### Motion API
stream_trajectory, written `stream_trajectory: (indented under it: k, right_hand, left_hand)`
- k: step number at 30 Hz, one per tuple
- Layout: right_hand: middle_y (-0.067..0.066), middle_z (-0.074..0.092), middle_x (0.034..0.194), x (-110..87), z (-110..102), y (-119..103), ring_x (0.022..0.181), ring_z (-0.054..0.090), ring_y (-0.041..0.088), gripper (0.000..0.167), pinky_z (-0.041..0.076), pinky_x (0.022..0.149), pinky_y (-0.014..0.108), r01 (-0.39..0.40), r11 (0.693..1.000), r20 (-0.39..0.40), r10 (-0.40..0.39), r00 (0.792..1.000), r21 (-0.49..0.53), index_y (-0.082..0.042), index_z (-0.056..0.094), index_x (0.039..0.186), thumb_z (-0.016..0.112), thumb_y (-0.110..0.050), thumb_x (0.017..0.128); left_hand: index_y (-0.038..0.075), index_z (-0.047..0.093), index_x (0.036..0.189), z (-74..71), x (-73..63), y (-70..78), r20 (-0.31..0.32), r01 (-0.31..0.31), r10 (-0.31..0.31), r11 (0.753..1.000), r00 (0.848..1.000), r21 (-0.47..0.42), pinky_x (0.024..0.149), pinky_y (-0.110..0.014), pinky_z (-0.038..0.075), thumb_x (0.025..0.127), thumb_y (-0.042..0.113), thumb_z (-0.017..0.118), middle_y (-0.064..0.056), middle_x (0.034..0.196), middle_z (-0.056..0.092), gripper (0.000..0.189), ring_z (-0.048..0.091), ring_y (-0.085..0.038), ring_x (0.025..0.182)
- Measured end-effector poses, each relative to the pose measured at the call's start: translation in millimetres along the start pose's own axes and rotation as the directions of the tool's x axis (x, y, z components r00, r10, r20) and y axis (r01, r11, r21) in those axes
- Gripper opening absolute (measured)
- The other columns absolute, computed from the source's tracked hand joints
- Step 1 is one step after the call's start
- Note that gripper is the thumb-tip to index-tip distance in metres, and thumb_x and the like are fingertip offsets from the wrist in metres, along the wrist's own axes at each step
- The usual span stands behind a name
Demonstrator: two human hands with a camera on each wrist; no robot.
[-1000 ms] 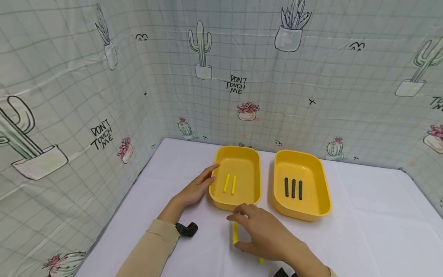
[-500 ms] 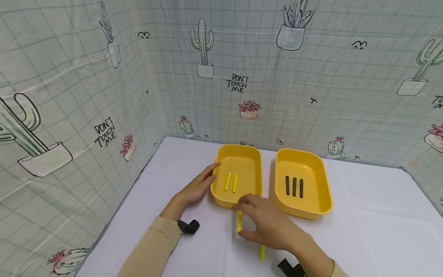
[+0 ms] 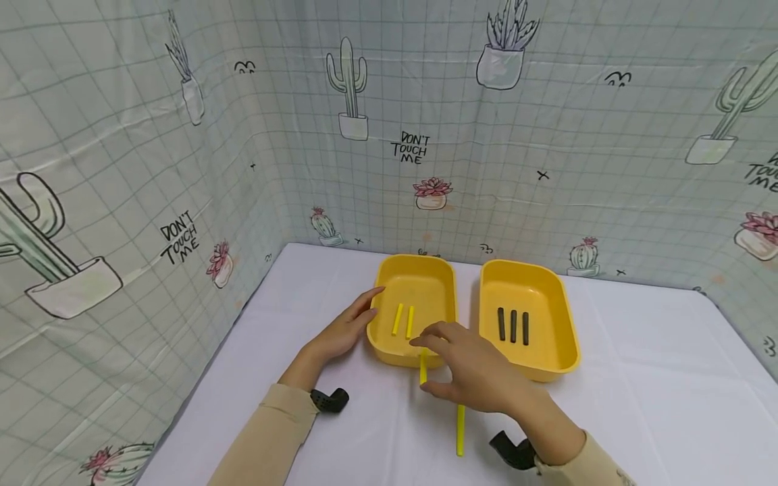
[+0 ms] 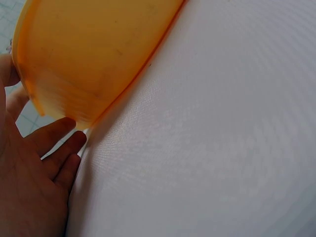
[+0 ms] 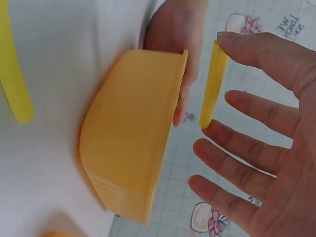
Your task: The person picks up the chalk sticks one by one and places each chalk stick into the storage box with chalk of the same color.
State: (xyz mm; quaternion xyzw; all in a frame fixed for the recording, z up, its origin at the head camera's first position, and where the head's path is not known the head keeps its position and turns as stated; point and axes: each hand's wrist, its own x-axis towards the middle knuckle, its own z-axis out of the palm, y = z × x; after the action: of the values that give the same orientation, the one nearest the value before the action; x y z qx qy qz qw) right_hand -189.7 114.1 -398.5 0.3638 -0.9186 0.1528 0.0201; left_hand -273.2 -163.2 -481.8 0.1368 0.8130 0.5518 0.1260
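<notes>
My left hand [image 3: 343,334] holds the left rim of the left yellow tray [image 3: 446,283]. In the left wrist view, several fingertips rest against its outer wall, and the thumb reaches to the rim. Two yellow sticks [image 3: 410,322] lie inside that tray. My right hand [image 3: 471,368] pinches another yellow stick [image 5: 214,86] end to end between thumb and a fingertip, above the tray's near edge. The other fingers are spread. One more yellow stick [image 3: 460,432] lies on the table below the right hand.
To the right stands a second yellow tray [image 3: 550,297] with three dark sticks [image 3: 514,327] in it. A white cloth covers the table [image 3: 644,378]. Cactus-printed curtains [image 3: 474,189] rise behind and at the left. A black wrist device [image 3: 330,400] is strapped to each arm.
My right hand has moved forward with the pinched yellow stick, from the table in front up to the left tray's near rim. The left hand stays on that tray.
</notes>
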Motion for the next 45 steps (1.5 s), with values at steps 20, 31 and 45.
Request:
stream_trajectory:
  k: [20, 31, 45]
  right_hand:
    - [0.006, 0.062, 0.138, 38.3, -1.5, 31.9, 0.127, 0.06, 0.027, 0.061, 0.054, 0.106, 0.047, -0.072, 0.996, 0.025, 0.07, 0.997, 0.053, -0.014, 0.064, 0.138, 0.086, -0.035, 0.086]
    - [0.007, 0.061, 0.143, 55.4, 13.3, 43.5, 0.13, 0.059, 0.028, 0.061, 0.049, 0.113, 0.048, -0.179, 0.981, 0.1, 0.171, 0.98, 0.076, -0.014, 0.063, 0.14, 0.086, -0.03, 0.086]
    - [0.011, 0.062, 0.143, 69.8, 29.3, 52.6, 0.138, 0.052, 0.038, 0.06, 0.037, 0.123, 0.053, -0.226, 0.974, 0.148, 0.223, 0.964, 0.005, -0.014, 0.065, 0.138, 0.087, -0.03, 0.085]
  left_hand:
    - [0.04, 0.033, 0.16, -2.3, -0.2, -1.1, -0.02, 0.004, -0.004, 1.0, 1.0, 0.021, 0.131, -0.056, 0.014, 0.113, 0.034, 0.04, -0.005, 0.172, 0.025, 0.048, 0.019, -0.029, 0.161]
    - [0.041, 0.033, 0.16, -1.6, -0.4, -0.4, -0.01, -0.002, 0.002, 1.0, 1.0, 0.022, 0.131, -0.056, 0.012, 0.113, 0.036, 0.041, -0.003, 0.173, 0.023, 0.049, 0.017, -0.028, 0.162]
    - [0.04, 0.032, 0.161, 0.5, 0.0, -0.6, 0.005, -0.009, 0.009, 1.0, 1.0, 0.013, 0.131, -0.056, 0.013, 0.113, 0.034, 0.04, -0.004, 0.173, 0.024, 0.048, 0.018, -0.028, 0.162]
